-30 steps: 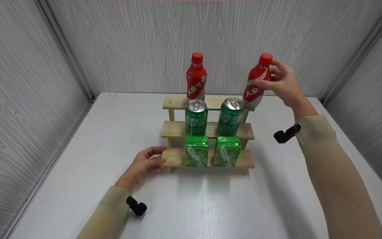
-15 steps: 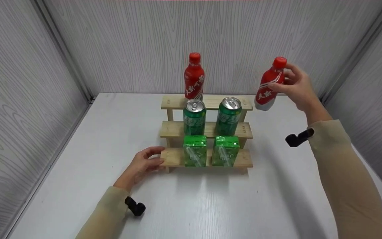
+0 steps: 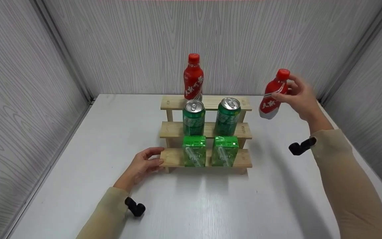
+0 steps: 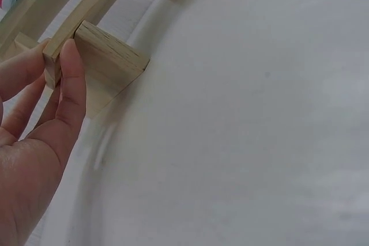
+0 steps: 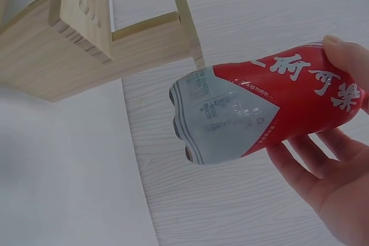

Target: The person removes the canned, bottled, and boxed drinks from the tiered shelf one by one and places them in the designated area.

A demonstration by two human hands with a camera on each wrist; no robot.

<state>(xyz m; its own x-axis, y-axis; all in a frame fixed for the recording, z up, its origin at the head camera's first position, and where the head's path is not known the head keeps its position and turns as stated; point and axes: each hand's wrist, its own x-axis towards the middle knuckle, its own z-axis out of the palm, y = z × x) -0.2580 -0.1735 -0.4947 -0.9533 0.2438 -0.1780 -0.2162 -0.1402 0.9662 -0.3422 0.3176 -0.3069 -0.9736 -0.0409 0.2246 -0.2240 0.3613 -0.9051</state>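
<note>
My right hand point(image 3: 302, 98) grips a red cola bottle point(image 3: 270, 101) by its upper part, tilted and in the air right of the wooden tiered rack point(image 3: 174, 157). In the right wrist view the bottle's point(image 5: 253, 105) pale base points toward the rack. At the lowest shelf's left end, my left hand point(image 3: 143, 164) pinches the board between thumb and fingers, as the left wrist view shows on the rack's end point(image 4: 63, 44). Another red cola bottle point(image 3: 193, 81) stands upright on the top shelf, its base partly hidden by a can.
On the middle shelf stand two green cans, the left can point(image 3: 194, 119) and the right can point(image 3: 227, 118). Below them, the lowest shelf bears a left green juice carton point(image 3: 194, 152) and a right one point(image 3: 224, 152). A white table point(image 3: 204, 205) lies underneath, with grey panels point(image 3: 138, 46) around it.
The right hand has lifted the bottle off the right end of the top shelf, carried it rightward, then lowered it somewhat. The left hand stays at the rack.
</note>
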